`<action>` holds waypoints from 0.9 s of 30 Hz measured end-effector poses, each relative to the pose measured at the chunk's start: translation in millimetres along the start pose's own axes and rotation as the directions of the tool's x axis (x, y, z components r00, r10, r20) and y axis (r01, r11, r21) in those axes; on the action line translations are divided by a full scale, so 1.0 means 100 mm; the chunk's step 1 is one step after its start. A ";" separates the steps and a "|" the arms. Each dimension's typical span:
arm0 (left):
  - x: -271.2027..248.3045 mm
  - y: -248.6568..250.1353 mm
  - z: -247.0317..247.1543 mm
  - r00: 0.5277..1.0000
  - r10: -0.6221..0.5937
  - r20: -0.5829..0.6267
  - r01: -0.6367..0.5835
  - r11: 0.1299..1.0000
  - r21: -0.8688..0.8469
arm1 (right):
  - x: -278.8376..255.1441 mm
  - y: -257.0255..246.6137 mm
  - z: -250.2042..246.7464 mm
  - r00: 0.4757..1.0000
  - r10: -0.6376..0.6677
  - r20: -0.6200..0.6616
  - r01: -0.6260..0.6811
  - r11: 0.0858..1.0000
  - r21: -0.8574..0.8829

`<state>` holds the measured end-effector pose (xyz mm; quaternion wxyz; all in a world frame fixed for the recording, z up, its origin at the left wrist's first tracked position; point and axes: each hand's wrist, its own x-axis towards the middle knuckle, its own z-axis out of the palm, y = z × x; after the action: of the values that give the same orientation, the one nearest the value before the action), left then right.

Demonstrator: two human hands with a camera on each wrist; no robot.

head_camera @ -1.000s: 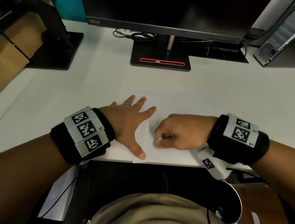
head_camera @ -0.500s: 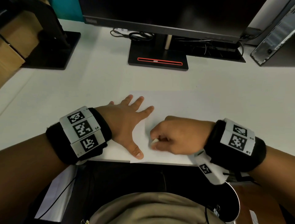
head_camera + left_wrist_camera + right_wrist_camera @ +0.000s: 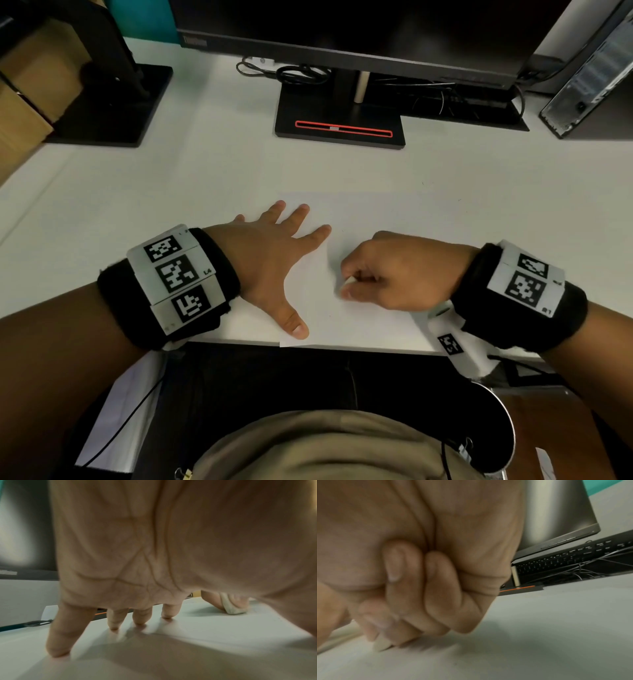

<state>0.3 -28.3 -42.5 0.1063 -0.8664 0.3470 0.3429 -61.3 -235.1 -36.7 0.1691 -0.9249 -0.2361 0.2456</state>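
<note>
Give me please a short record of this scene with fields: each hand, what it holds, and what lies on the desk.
Left: left hand lies flat, fingers spread, pressing on the sheet of paper
Right: right hand is curled and pinches a white eraser, whose tip touches the paper
Paper: white, flat, at the near edge of the desk
Behind: monitor stand with a red stripe, cables beside it

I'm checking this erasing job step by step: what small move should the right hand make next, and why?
Probably a short rubbing stroke of the white eraser across the paper. The right hand pinches it with its tip down on the sheet, and the left hand lies flat, fingers spread, pressing the paper down, so it should not slide.
</note>
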 end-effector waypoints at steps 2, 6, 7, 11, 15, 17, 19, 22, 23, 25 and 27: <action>0.01 0.00 0.00 1.000 -0.004 -0.002 0.004 1.000 0.004 | 0.00 -0.07 0.07 0.998 -0.055 0.012 0.055 0.998 0.010; 0.00 -0.01 0.01 1.000 0.001 0.000 -0.001 1.000 0.002 | -0.07 0.00 0.04 0.997 0.001 0.078 -0.003 0.999 0.033; 0.00 -0.01 0.01 1.000 0.002 -0.002 -0.002 1.000 0.000 | -0.07 0.05 0.01 0.998 0.027 0.056 -0.029 0.999 0.031; 0.01 -0.01 0.01 1.000 0.001 -0.002 -0.001 1.000 -0.002 | -0.10 0.03 0.09 1.000 -0.028 -0.007 0.028 0.998 0.048; 0.00 -0.01 0.01 1.000 0.003 -0.006 -0.003 1.000 0.003 | -0.16 0.11 0.05 0.999 0.031 0.030 -0.033 0.998 0.049; 0.00 -0.02 0.01 1.000 0.005 -0.002 -0.005 1.000 -0.001 | -0.15 0.13 0.02 0.999 0.050 -0.011 -0.049 0.997 0.051; 0.01 -0.01 0.00 1.000 0.003 0.004 -0.003 1.000 0.000 | -0.14 0.08 0.07 1.000 0.007 -0.030 -0.005 0.999 0.048; 0.01 -0.01 0.00 1.000 0.003 0.008 -0.003 1.000 0.002 | -0.18 0.07 0.10 1.000 -0.002 0.022 0.001 0.998 0.056; 0.01 -0.01 0.00 1.000 0.004 0.008 -0.004 1.000 0.002 | -0.18 0.10 0.07 1.000 0.019 0.025 -0.020 0.998 0.055; 0.01 -0.02 0.00 1.000 0.007 0.006 -0.007 1.000 0.002 | -0.17 0.16 0.02 0.999 0.045 -0.009 -0.045 0.998 0.044; 0.02 -0.02 0.01 1.000 0.008 0.006 -0.008 1.000 0.007 | -0.17 0.13 0.05 0.999 0.012 -0.031 -0.010 0.999 0.046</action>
<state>2.0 -27.5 -44.3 0.1089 -0.8635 0.3514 0.3449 -72.7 -253.9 -40.4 0.1925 -0.9258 -0.2227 0.2371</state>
